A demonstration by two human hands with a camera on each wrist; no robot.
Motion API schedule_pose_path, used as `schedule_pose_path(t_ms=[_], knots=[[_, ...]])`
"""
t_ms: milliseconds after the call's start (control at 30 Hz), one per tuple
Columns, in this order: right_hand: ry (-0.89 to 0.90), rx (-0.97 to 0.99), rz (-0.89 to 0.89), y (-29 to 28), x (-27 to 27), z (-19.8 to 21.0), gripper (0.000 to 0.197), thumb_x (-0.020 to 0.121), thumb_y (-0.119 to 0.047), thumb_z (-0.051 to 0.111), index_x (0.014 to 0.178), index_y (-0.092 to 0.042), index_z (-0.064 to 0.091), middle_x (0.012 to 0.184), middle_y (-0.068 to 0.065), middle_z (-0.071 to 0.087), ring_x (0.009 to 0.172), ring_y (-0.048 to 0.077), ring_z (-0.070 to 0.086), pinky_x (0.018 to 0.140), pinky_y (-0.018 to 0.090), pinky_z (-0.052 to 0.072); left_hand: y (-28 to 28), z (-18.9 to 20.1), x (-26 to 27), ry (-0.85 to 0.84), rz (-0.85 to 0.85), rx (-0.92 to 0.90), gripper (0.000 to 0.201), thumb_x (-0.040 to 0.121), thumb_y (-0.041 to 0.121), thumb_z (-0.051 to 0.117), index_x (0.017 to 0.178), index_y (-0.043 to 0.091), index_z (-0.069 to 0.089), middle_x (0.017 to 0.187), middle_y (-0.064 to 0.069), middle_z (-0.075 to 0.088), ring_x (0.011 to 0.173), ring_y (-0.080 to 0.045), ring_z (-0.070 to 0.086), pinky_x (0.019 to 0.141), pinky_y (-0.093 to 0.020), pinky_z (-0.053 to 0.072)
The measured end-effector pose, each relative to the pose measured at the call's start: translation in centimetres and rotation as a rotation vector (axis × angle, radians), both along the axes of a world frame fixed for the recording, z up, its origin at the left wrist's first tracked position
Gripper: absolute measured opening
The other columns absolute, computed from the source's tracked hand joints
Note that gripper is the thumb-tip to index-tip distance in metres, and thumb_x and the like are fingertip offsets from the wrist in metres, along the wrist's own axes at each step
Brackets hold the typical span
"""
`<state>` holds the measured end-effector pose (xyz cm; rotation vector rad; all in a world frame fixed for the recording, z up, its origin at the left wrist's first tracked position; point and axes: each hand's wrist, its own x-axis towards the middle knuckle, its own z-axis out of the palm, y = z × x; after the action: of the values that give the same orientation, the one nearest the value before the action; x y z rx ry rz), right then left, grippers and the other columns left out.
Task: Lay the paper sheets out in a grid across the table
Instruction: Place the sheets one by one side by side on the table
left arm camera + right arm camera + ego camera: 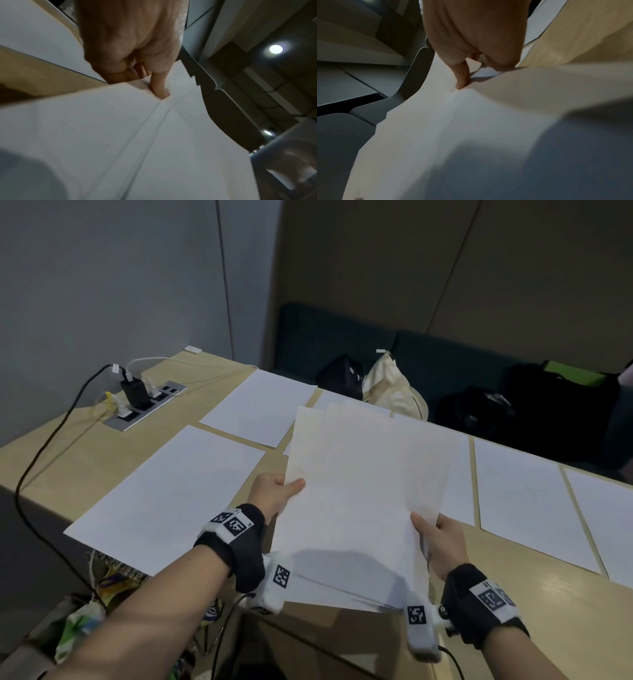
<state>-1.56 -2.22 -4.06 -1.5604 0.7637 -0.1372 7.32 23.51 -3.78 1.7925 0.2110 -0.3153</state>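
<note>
A loose stack of white paper sheets (363,491) hangs tilted above the wooden table (534,604), held by both hands. My left hand (277,491) pinches its left edge, thumb on top and fingers underneath; the stack (154,135) fans slightly below that thumb. My right hand (442,535) pinches the right edge the same way, thumb pressed on the stack (471,128). Several single sheets lie flat on the table: one at the near left (164,494), one at the far left (260,409), and others at the right (524,501), partly hidden behind the stack.
A power strip (144,405) with plugs and cables sits at the table's far left. Bags (394,388) rest on the dark bench beyond the far edge. A spiral notebook (120,566) pokes out under the near left sheet. Bare wood shows at the near right.
</note>
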Motion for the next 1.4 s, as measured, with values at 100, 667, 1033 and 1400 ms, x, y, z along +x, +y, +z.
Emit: schedule_pose_path(t_ms=[100,667,1033,1400], knots=[[0.009,-0.003,-0.078,-0.8,-0.3,-0.2,0.027,0.089,-0.004,0.057,0.112,0.011,0.058,0.116,0.036,0.060,0.087,0.039,0.059,0.084,0.050,0.051,1.1,-1.3,-0.1,0.001,0.053,0.053,0.034,0.080,0.021,0.070,0.060,0.009,0.046,0.069,-0.009,0.045,0.066,-0.021,0.042,0.064,-0.027,0.033],[0.000,0.027,-0.297,-3.6,-2.2,-0.6,0.037,0.088,0.000,0.057,0.123,0.011,0.052,0.125,0.025,0.058,0.097,0.029,0.056,0.098,0.047,0.045,2.9,-3.5,-0.8,-0.228,-0.054,0.838,0.041,0.086,0.001,0.054,0.125,0.011,0.050,0.134,-0.015,0.039,0.123,-0.031,0.041,0.103,-0.037,0.036],[-0.028,0.054,-0.320,-3.7,-2.3,-0.8,0.037,0.088,-0.001,0.057,0.123,0.010,0.053,0.125,0.025,0.059,0.099,0.031,0.059,0.099,0.045,0.045,-0.6,-4.3,-2.6,-0.015,-0.818,0.893,0.099,0.072,0.058,0.066,0.149,0.040,0.007,0.160,-0.001,-0.018,0.146,-0.032,-0.018,0.111,-0.064,-0.004],[-0.013,0.020,-0.322,-4.2,-2.8,-0.9,0.039,0.088,-0.003,0.058,0.125,0.008,0.052,0.126,0.024,0.058,0.109,0.036,0.059,0.101,0.048,0.044,-0.1,-4.2,-1.6,-0.022,-0.807,0.896,0.101,0.071,0.053,0.070,0.149,0.039,0.008,0.160,-0.001,-0.017,0.147,-0.031,-0.018,0.111,-0.065,-0.002]])
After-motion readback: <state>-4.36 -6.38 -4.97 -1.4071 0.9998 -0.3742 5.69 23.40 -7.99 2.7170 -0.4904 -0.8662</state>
